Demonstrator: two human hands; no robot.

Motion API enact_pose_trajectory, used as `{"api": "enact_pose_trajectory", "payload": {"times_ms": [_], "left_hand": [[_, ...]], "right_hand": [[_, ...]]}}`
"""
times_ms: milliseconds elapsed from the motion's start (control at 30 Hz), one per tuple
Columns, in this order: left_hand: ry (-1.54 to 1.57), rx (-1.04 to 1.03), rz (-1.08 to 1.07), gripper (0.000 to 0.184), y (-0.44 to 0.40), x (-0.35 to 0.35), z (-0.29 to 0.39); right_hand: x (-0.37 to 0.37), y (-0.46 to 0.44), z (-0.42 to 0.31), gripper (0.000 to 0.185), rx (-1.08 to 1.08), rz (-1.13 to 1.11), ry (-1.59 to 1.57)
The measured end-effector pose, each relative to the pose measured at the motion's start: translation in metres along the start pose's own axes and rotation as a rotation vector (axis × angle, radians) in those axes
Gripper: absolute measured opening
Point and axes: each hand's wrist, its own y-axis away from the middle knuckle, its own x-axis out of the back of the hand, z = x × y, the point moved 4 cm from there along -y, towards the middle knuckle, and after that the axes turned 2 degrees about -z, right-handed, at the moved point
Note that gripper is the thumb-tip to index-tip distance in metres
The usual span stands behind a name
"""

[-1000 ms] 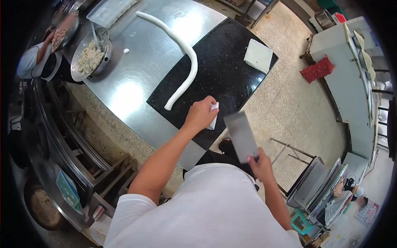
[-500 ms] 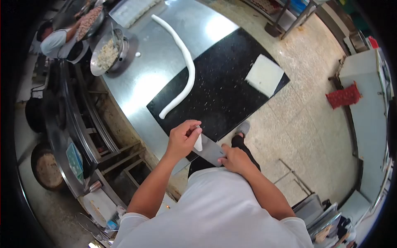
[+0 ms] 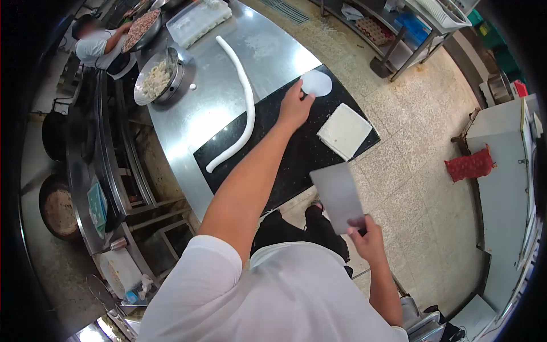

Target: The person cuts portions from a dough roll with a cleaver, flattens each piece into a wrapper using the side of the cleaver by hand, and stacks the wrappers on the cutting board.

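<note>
My left hand [image 3: 295,106] reaches out over the black board [image 3: 288,165], its thumb and fingers closed on the near edge of a thin, round white dough wrapper [image 3: 317,84]. Out to the right, my right hand [image 3: 367,239] grips a broad-bladed cleaver [image 3: 339,194], whose blade points away from me, past the board's near edge. A long rope of white dough [image 3: 249,105] curves from the steel tabletop onto the board, left of my left hand. Beside the wrapper, toward me, lies a flat white square [image 3: 345,132]; its material I cannot tell.
A bowl of pale chopped filling [image 3: 139,91] and a small white dough piece [image 3: 192,86] sit on the steel table [image 3: 199,111]. Behind is a white tray [image 3: 182,31]. At far left a person [image 3: 99,48] is beside a bowl of minced filling [image 3: 142,33].
My left hand has moved far forward over the board and now holds a round wrapper. The white dough piece at the blade is gone. My right hand has swung the cleaver rightward, away from my left.
</note>
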Motion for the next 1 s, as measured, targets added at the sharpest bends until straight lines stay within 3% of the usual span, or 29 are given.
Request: {"api": "enact_pose_trajectory", "payload": {"times_ms": [33,67,133,233,300,333,400,467,567,633,733,800,900,1000], "left_hand": [[-0.117,-0.056,-0.011,0.056,0.021,0.004,0.001],[-0.021,-0.103,-0.008,0.055,0.049,0.006,-0.005],[-0.028,-0.045,-0.1,0.044,0.116,0.019,-0.019],[-0.062,0.008,-0.293,0.03,0.207,0.054,-0.018],[-0.122,0.059,-0.342,0.027,0.245,0.097,-0.031],[-0.169,0.103,-0.407,0.024,0.257,0.12,-0.04],[-0.235,-0.019,-0.039,0.021,0.265,0.174,-0.059],[-0.365,0.067,0.298,0.026,0.259,0.224,-0.061],[-0.374,-0.025,0.411,0.03,0.234,0.264,-0.086],[-0.512,-0.349,0.26,0.029,0.216,0.264,-0.09],[-0.425,-0.223,0.14,0.027,0.203,0.268,-0.104],[-0.35,-0.231,0.14,0.024,0.203,0.275,-0.104],[-0.355,-0.264,0.088,0.023,0.205,0.276,-0.112],[-0.436,-0.212,0.001,0.025,0.204,0.278,-0.109]], "right_hand": [[0.0,-0.005,-0.001,0.032,0.114,0.08,-0.089],[-0.002,-0.013,-0.004,0.032,0.116,0.075,-0.1],[-0.002,-0.034,-0.01,0.028,0.125,0.119,-0.425],[-0.028,-0.096,-0.006,0.024,0.158,0.172,-0.61],[-0.054,-0.131,0.009,0.02,-0.24,0.209,-0.94],[-0.064,-0.137,0.009,0.019,-0.377,0.2,-0.946],[-0.075,-0.13,0.001,0.017,-0.358,0.242,-0.976],[-0.085,-0.111,-0.011,0.014,-0.331,0.236,-0.964],[-0.116,-0.077,-0.04,0.013,-0.309,0.228,-0.744],[-0.14,-0.056,-0.068,0.013,-0.327,0.165,-0.474],[-0.188,-0.043,-0.123,0.018,-0.145,0.008,0.158],[-0.219,-0.046,-0.166,0.018,0.171,-0.009,0.64],[-0.259,-0.058,-0.216,0.014,0.176,-0.124,0.775],[-0.281,-0.073,-0.212,0.015,0.129,-0.224,0.839]]}}
